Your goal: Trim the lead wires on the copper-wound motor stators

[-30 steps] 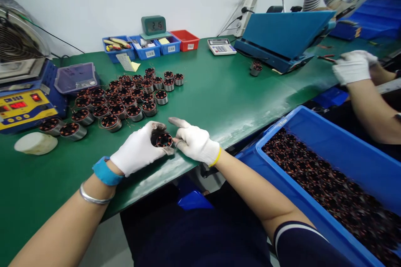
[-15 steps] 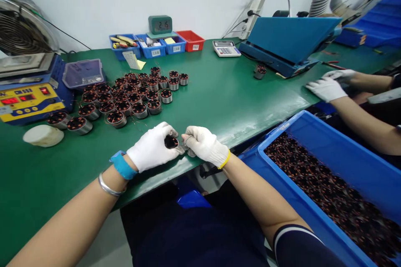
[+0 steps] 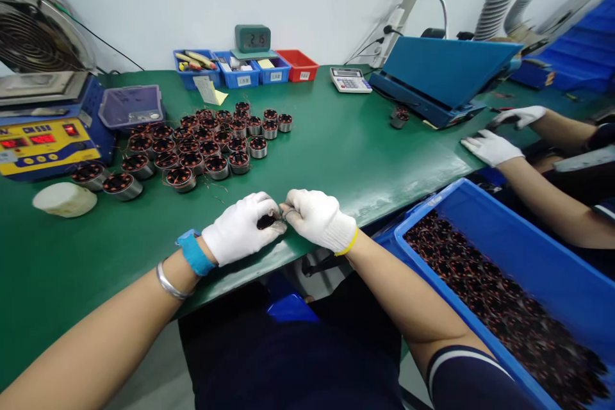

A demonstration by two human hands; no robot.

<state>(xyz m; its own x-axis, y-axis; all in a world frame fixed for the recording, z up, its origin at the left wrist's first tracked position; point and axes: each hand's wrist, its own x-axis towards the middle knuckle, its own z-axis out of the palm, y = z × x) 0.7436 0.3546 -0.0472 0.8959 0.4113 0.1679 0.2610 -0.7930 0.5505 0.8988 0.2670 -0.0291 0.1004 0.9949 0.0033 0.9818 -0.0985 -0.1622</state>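
Note:
My left hand, in a white glove, is wrapped round a small motor stator with a dark core, near the table's front edge. Close against its right side, my right hand, also gloved, has its thumb and fingers pinched together; whatever lies between the fingertips is too small to make out. Behind my hands, several metal-ringed stators with copper windings stand grouped on the green table.
At the right, a blue crate holds many wound parts. Another person's gloved hands are beyond it. A blue machine, calculator, small bins and clock stand at the back. A yellow-blue device is left.
My right hand has moved slightly closer to the stator in my left hand. The other person's hands have shifted and moved apart. The whole view has shifted a little.

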